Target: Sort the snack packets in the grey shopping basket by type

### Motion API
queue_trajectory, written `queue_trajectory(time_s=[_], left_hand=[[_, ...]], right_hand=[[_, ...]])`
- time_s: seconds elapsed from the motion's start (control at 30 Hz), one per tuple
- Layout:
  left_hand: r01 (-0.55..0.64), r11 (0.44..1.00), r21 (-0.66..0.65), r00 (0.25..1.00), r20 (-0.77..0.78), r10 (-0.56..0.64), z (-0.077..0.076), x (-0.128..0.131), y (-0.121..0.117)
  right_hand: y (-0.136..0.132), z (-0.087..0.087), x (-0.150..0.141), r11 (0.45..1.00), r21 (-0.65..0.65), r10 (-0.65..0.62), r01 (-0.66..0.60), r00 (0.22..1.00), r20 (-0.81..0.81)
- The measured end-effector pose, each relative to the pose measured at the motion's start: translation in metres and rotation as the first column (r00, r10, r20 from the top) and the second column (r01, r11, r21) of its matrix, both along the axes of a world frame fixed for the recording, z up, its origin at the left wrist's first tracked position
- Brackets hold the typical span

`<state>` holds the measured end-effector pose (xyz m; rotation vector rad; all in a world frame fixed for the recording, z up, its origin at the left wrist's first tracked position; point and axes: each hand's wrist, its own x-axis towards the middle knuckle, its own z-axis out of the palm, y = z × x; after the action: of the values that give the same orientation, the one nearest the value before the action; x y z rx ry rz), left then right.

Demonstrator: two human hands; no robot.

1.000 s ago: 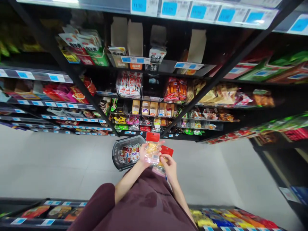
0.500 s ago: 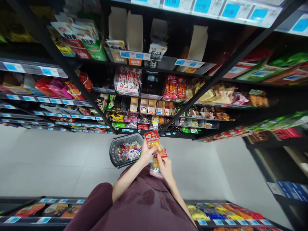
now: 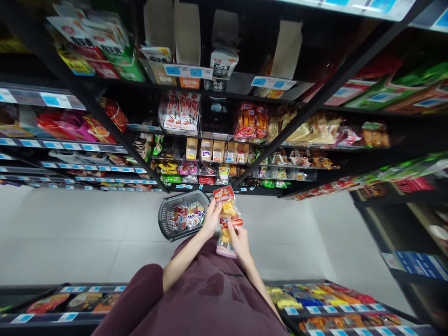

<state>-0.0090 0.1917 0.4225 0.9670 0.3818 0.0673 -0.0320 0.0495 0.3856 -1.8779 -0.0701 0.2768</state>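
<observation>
Two clear snack packets with red labels are held in front of my body, one overlapping the other. My left hand [image 3: 211, 219] is closed on the edge of the upper snack packet [image 3: 227, 205], which shows yellow-brown food inside. My right hand [image 3: 239, 241] pinches the lower snack packet [image 3: 226, 235] near its red label, thumb on top. Just left of my hands, a dark grey shopping basket [image 3: 165, 223] stands on the floor. Inside it lie many small wrapped snacks [image 3: 188, 215]. The fingers behind the packets are hidden.
Black shelves [image 3: 224, 93] with packaged snacks and price tags rise ahead. More shelving runs along the right [image 3: 385, 205]. Low display racks [image 3: 325, 308] stand behind me on both sides. Light grey tiles [image 3: 140, 252] cover the floor around the basket.
My left thumb has shifted from across the upper packet's middle to its left edge, exposing more of its contents. The right hand keeps its pinch. The camera view has tilted slightly.
</observation>
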Motion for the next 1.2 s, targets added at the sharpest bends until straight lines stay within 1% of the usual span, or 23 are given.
queue_trajectory(time_s=[0.33, 0.67, 0.83, 0.9, 0.97, 1.03, 1.1, 1.13, 1.2], left_hand=[[0.018, 1.0, 0.003, 1.0, -0.013, -0.018, 0.001, 0.005, 0.001], [0.023, 1.0, -0.008, 0.999, -0.022, -0.023, 0.002, 0.009, 0.003], [0.113, 0.992, -0.053, 0.992, -0.051, -0.116, -0.006, 0.007, 0.002], [0.121, 0.989, -0.081, 0.99, -0.069, -0.127, -0.012, 0.007, 0.002], [0.113, 0.988, -0.101, 0.992, -0.047, -0.118, -0.016, 0.008, 0.003], [0.105, 0.991, -0.08, 0.994, -0.003, -0.105, -0.019, 0.009, 0.006], [0.097, 0.995, -0.018, 0.995, 0.004, -0.097, -0.02, 0.011, 0.01], [0.1, 0.995, 0.021, 0.995, -0.011, -0.1, -0.02, 0.011, 0.012], [0.123, 0.988, 0.095, 0.991, -0.061, -0.117, -0.021, 0.012, 0.013]], right_hand=[[0.002, 0.001, 0.005, 1.0, -0.001, -0.001, 0.001, 1.0, -0.031], [0.005, 0.003, 0.009, 1.0, -0.008, 0.003, -0.003, 1.0, -0.025], [0.005, 0.002, 0.01, 1.0, 0.0, 0.011, -0.011, 1.0, -0.022], [0.005, 0.001, 0.01, 1.0, 0.015, 0.005, -0.004, 0.999, -0.039], [0.006, 0.001, 0.01, 0.999, 0.044, -0.01, 0.013, 0.997, -0.076], [0.006, 0.001, 0.01, 0.996, 0.085, -0.028, 0.037, 0.994, -0.108], [0.007, 0.001, 0.011, 0.993, 0.107, -0.045, 0.057, 0.992, -0.114], [0.007, 0.001, 0.011, 0.993, 0.095, -0.053, 0.063, 0.994, -0.101], [0.007, 0.001, 0.013, 0.998, 0.015, -0.053, 0.054, 0.997, -0.051]])
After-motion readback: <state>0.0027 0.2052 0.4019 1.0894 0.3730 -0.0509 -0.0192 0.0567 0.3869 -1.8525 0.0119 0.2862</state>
